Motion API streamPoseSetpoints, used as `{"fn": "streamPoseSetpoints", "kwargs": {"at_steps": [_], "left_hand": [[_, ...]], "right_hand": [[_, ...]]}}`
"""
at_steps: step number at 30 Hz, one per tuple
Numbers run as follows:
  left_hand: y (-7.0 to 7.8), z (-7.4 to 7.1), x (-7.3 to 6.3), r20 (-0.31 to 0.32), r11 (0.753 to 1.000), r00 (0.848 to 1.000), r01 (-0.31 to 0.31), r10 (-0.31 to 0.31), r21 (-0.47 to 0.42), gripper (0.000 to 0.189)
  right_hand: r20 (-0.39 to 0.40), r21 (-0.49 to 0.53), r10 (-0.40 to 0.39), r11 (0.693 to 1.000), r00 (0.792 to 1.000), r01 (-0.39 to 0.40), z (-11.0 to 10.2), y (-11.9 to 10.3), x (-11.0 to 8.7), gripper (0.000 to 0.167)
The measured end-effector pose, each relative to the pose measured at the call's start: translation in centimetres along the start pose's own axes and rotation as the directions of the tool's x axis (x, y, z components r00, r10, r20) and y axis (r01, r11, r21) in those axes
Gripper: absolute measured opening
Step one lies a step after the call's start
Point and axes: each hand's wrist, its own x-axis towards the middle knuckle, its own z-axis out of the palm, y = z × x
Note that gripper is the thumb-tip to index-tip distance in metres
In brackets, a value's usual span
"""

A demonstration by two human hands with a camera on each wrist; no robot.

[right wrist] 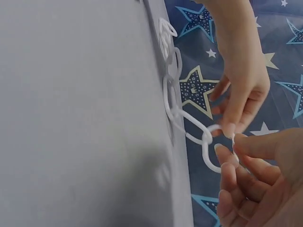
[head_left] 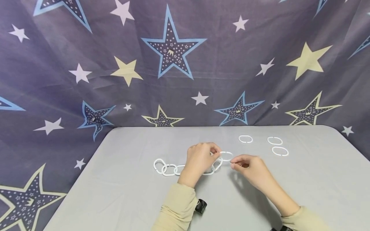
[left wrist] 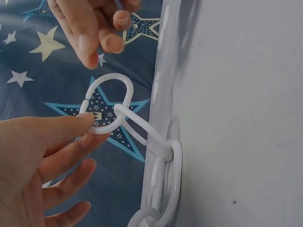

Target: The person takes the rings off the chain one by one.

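Note:
My left hand (head_left: pixel 200 159) pinches a white plastic oval link (left wrist: pixel 131 92) between thumb and index finger. It hangs at the end of a chain (head_left: pixel 170 175) of several such links, and the neighbouring link (left wrist: pixel 144 124) passes through it. A small split shows in the held link's side, just above the left thumb. The rest of the chain trails leftward on the table, partly hidden behind the left hand. My right hand (head_left: pixel 254 168) is just right of the held link, fingers loosely bent; in the left wrist view its fingertips (left wrist: pixel 90 59) are apart from the link.
Three loose white links lie at the table's back right: one link (head_left: pixel 245 139) alone, another link (head_left: pixel 275 141) above a third link (head_left: pixel 280 151). The grey-covered table (head_left: pixel 115 199) ends at a star-patterned curtain (head_left: pixel 214 64). Black straps sit at both wrists.

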Motion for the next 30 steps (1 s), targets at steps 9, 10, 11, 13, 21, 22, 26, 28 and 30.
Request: {"fn": "streamPoseSetpoints", "kwargs": {"at_steps": [9, 10, 11, 13, 21, 22, 26, 28, 30], "left_hand": [[-0.2, -0.1, 0.1, -0.001, 0.999, 1.000, 0.031, -0.031, -0.012, 0.004], [-0.2, -0.1, 0.1, -0.002, 0.999, 0.999, 0.035, -0.035, -0.012, 0.004], [-0.2, -0.2, 0.1, -0.004, 0.999, 0.999, 0.039, -0.039, -0.012, 0.004], [-0.3, -0.2, 0.1, -0.008, 0.999, 0.999, 0.047, -0.047, -0.013, 0.004], [-0.3, -0.4, 0.1, -0.017, 0.998, 0.998, 0.062, -0.062, -0.021, 0.004], [-0.3, -0.4, 0.2, -0.019, 0.998, 0.998, 0.063, -0.064, -0.020, 0.004], [-0.3, -0.4, 0.2, -0.031, 0.997, 0.997, 0.071, -0.071, -0.014, 0.005], [-0.3, -0.4, 0.2, -0.036, 0.997, 0.997, 0.074, -0.074, -0.012, 0.005], [-0.3, -0.5, 0.2, -0.039, 0.997, 0.996, 0.075, -0.075, -0.010, 0.005]], "right_hand": [[-0.006, 0.072, 0.058, 0.996, 0.998, -0.058, 2.2, 0.1, 0.7, 0.009], [-0.005, 0.078, 0.064, 0.995, 0.998, -0.064, 2.4, 0.1, 0.8, 0.010], [-0.004, 0.082, 0.070, 0.994, 0.998, -0.069, 2.6, 0.0, 0.9, 0.010], [-0.001, 0.091, 0.078, 0.993, 0.997, -0.078, 2.9, -0.1, 1.1, 0.010], [0.022, 0.147, 0.139, 0.979, 0.990, -0.140, 3.9, -0.2, 1.5, 0.014], [0.023, 0.152, 0.145, 0.977, 0.989, -0.147, 4.0, -0.3, 1.6, 0.014], [0.019, 0.157, 0.156, 0.975, 0.988, -0.157, 4.3, -0.4, 1.7, 0.015], [0.024, 0.159, 0.158, 0.974, 0.987, -0.160, 4.4, -0.5, 1.8, 0.017], [0.023, 0.157, 0.157, 0.975, 0.987, -0.159, 4.4, -0.5, 1.9, 0.018]]}}
